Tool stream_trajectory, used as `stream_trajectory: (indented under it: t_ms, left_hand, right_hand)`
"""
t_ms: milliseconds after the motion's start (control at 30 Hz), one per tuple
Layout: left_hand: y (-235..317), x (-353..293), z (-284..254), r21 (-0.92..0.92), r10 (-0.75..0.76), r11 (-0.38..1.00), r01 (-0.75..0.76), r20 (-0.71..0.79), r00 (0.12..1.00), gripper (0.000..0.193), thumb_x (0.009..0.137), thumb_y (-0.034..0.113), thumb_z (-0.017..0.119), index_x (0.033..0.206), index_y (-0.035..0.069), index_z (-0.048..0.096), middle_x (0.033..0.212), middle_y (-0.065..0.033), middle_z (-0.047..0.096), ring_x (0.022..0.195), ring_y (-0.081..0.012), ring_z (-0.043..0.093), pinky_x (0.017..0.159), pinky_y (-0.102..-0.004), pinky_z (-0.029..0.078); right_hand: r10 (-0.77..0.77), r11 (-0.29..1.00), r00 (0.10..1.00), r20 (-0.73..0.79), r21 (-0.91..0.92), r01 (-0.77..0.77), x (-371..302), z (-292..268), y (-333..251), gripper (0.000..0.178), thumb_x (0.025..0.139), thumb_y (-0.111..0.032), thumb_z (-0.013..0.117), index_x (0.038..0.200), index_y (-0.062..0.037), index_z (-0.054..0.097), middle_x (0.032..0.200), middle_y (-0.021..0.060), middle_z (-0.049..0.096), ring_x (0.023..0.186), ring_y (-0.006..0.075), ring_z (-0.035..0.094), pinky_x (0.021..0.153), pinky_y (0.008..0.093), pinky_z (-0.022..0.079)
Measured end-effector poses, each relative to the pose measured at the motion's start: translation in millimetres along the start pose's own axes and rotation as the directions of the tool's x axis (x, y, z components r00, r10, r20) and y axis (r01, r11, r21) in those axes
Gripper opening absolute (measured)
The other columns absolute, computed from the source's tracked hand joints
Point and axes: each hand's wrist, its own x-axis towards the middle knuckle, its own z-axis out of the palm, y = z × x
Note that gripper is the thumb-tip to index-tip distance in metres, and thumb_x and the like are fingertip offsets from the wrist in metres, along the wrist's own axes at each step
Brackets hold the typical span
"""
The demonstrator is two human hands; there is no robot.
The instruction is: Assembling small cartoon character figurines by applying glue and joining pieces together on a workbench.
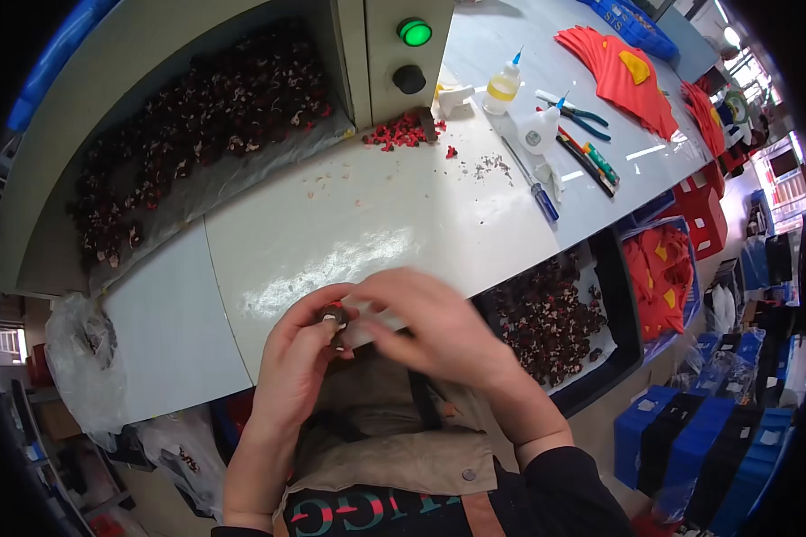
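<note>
My left hand (297, 358) pinches a small dark round part (333, 315) with a pale centre, just off the near edge of the white table (358, 224). My right hand (434, 327) is closed around a small translucent white squeeze bottle (364, 329), whose tip points at the dark part. The two hands touch over my lap; the right hand is blurred. A tan apron lies under them.
A black bin (618, 304) of small dark parts stands at my right. Several more dark parts lie in a grey tray (197, 116) at the back left. Glue bottles (503, 85), pliers (575, 112), a screwdriver (533, 183), red crumbs (398, 132) and red fabric pieces (622, 76) lie on the far table.
</note>
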Motion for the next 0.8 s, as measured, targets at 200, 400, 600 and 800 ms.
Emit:
stream_trajectory:
  t_ms: [200, 400, 600, 800]
  left_hand:
    - [-12, -16, -36, -0.641, -0.096, 0.755, 0.140, 0.104, 0.990, 0.041, 0.086, 0.011, 0.046, 0.126, -0.001, 0.046, 0.102, -0.0108, 0.059, 0.079, -0.0122, 0.056, 0.071, -0.0263, 0.050]
    - [-31, -35, -91, -0.708, -0.077, 0.684, 0.175, 0.168, 0.983, 0.044, 0.089, 0.015, 0.046, 0.130, 0.001, 0.042, 0.106, -0.0129, 0.058, 0.080, -0.0141, 0.056, 0.074, -0.0280, 0.051]
    - [-36, -47, -110, -0.744, -0.060, 0.641, 0.191, 0.199, 0.978, 0.044, 0.088, 0.012, 0.047, 0.130, 0.001, 0.042, 0.105, -0.0126, 0.059, 0.081, -0.0129, 0.059, 0.077, -0.0266, 0.051]
    - [-47, -46, -127, -0.747, -0.070, 0.641, 0.177, 0.173, 0.982, 0.042, 0.089, 0.011, 0.046, 0.130, 0.001, 0.042, 0.107, -0.0124, 0.059, 0.084, -0.0127, 0.059, 0.078, -0.0260, 0.050]
  right_hand:
    - [-0.003, 0.982, 0.662, -0.750, -0.127, -0.139, 21, -59, 58, 0.033, 0.086, -0.011, 0.064, 0.113, 0.0019, 0.050, 0.102, 0.0070, 0.053, 0.091, 0.0125, 0.051, 0.083, 0.0255, 0.041]
    - [0.379, 0.884, 0.765, -0.520, -0.039, -0.465, 36, -72, 126, 0.053, 0.084, -0.033, 0.068, 0.120, 0.0010, 0.050, 0.110, 0.0092, 0.056, 0.098, 0.0136, 0.052, 0.086, 0.0248, 0.041]
    - [0.420, 0.861, 0.842, -0.338, -0.146, -0.487, 37, -60, 126, 0.039, 0.088, -0.031, 0.064, 0.109, 0.0000, 0.056, 0.099, 0.0049, 0.060, 0.087, 0.0109, 0.053, 0.078, 0.0222, 0.040]
    - [0.286, 0.953, 0.922, -0.261, -0.023, -0.302, 12, -6, 54, 0.031, 0.091, -0.019, 0.058, 0.113, 0.0024, 0.051, 0.101, 0.0078, 0.060, 0.091, 0.0125, 0.055, 0.081, 0.0238, 0.042]
